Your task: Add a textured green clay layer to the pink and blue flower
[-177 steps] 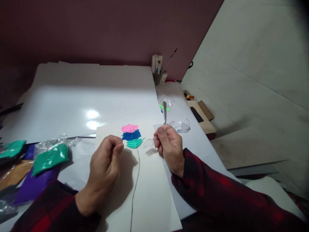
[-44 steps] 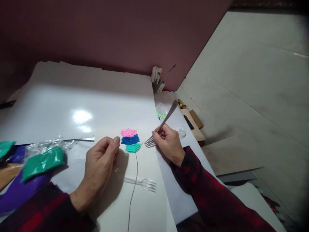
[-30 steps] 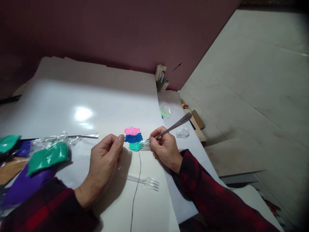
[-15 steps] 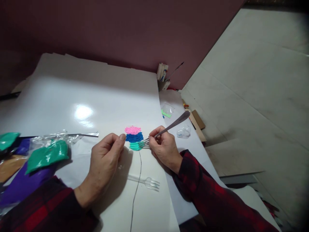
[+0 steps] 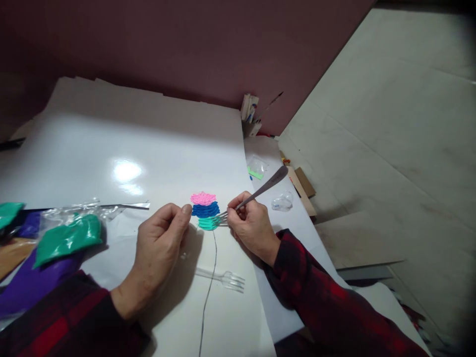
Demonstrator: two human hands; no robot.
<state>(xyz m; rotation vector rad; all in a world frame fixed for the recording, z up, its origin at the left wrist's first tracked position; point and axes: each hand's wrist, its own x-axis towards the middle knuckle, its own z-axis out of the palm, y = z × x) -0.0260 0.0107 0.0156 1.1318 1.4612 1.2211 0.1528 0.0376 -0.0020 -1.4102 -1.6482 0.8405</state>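
My right hand grips a metal fork near its neck, the handle slanting up to the right. The fork's tines rest on a patch of green clay on white paper. Above the green patch sit a ridged blue clay band and a textured pink clay piece. My left hand is closed just left of the clay, thumb against the forefinger; whatever may be between them is hidden. A drawn line runs down from the green clay. Below the hands lies a clear plastic fork.
Bags of green clay and purple clay lie at the left. A large glossy white board leans at the back. A holder with brushes stands behind. Crumpled clear plastic lies at the right.
The fork and my right hand have shifted very slightly to the left, along with the whole view. The tines remain on the green clay; my left hand keeps its closed pose.
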